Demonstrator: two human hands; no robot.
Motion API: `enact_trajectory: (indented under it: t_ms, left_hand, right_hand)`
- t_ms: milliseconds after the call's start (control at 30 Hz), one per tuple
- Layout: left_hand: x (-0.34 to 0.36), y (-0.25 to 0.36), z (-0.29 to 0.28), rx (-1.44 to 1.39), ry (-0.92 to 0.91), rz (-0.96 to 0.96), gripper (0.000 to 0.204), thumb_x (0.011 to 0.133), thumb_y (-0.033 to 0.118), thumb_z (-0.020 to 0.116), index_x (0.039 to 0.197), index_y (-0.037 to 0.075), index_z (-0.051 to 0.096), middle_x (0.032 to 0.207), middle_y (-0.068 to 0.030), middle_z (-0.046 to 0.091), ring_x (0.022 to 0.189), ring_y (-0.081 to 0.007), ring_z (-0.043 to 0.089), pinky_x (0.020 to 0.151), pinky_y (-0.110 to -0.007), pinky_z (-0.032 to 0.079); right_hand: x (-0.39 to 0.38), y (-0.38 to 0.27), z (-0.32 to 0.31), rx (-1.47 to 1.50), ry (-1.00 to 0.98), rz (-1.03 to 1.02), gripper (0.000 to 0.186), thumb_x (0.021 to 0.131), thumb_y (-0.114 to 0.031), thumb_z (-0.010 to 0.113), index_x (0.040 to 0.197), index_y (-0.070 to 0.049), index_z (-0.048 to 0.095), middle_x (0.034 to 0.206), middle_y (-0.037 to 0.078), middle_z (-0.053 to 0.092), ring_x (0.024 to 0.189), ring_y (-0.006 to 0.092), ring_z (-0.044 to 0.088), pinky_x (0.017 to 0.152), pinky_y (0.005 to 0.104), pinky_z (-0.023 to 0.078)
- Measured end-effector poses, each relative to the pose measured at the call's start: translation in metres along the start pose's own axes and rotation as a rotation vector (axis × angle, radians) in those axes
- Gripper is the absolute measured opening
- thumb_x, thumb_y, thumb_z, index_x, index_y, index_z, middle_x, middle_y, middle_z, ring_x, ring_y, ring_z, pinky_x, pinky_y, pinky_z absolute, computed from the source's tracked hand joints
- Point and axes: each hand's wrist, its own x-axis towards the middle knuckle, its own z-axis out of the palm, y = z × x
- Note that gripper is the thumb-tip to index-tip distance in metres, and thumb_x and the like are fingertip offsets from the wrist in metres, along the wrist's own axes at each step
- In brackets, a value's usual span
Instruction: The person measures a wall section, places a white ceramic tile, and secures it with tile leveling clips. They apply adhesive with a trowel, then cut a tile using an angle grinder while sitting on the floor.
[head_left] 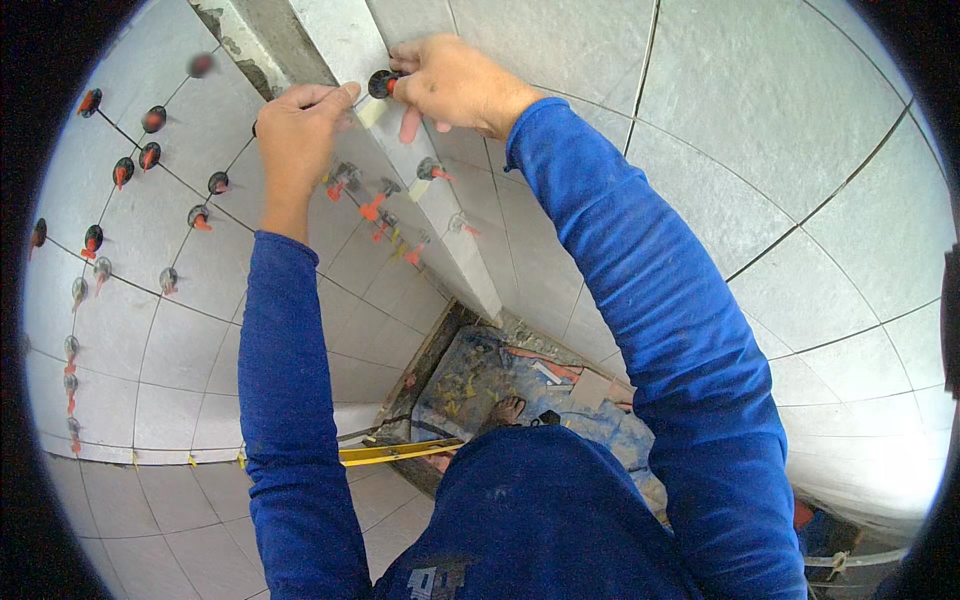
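Note:
High on the wall, my right hand (455,85) closes its fingers round a tile levelling clip (382,84) with a black disc and a red handle. The clip sits against the edge of a narrow pale tile strip (345,40) that runs down the corner. My left hand (300,135) is at the same height, left of the strip, its thumb and finger pinched close to the clip. What it pinches, if anything, is hidden. Below both hands, similar clips (430,169) stick out along the strip, and several red-handled ones (374,208) line the face beside it.
Grey tiled walls (740,130) rise on both sides. More black and red clips (123,171) dot the left wall's joints. A yellow level or bar (400,452) lies low across the left. A bare foot (508,408) stands on the dirty floor (455,375) near tile scraps (600,388).

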Motion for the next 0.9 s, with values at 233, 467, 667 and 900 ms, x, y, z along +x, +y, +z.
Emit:
enact_trajectory:
  t_ms: [233,467,667,900]
  left_hand:
    - [0.006,-0.001,-0.005,0.126,-0.053,0.063,0.034,0.085,0.031,0.081,0.082,-0.002,0.078,0.073,-0.0106,0.072,0.065,-0.0172,0.065,0.065,-0.032,0.05]
    - [0.013,-0.006,-0.004,0.07,-0.104,0.011,0.031,0.084,0.029,0.083,0.082,-0.002,0.079,0.07,-0.0084,0.072,0.064,-0.015,0.064,0.063,-0.031,0.049]
    - [0.012,-0.001,-0.01,0.132,-0.143,-0.018,0.026,0.088,0.025,0.082,0.085,-0.001,0.079,0.08,-0.007,0.074,0.072,-0.0129,0.065,0.067,-0.028,0.049]
    - [-0.004,-0.014,-0.01,-0.212,-0.091,-0.091,0.021,0.09,0.016,0.078,0.099,-0.003,0.078,0.088,-0.0112,0.075,0.076,-0.0168,0.07,0.071,-0.031,0.053]
  right_hand:
    - [-0.002,-0.005,-0.001,0.009,-0.021,0.089,0.054,0.094,-0.01,0.06,0.144,0.008,0.052,0.128,0.019,0.071,0.07,0.017,0.075,0.053,0.0298,0.053]
    - [0.0,-0.005,0.0,0.009,-0.028,0.111,0.056,0.094,-0.01,0.061,0.146,0.008,0.05,0.132,0.02,0.069,0.068,0.0167,0.074,0.052,0.0291,0.053]
    - [-0.002,-0.007,-0.004,0.023,-0.042,0.11,0.055,0.094,-0.01,0.06,0.144,0.009,0.051,0.13,0.021,0.069,0.07,0.0174,0.075,0.052,0.0295,0.053]
    - [-0.009,-0.008,-0.005,-0.022,-0.029,0.049,0.058,0.091,-0.007,0.058,0.146,0.01,0.047,0.11,0.023,0.075,0.066,0.021,0.074,0.056,0.033,0.057]
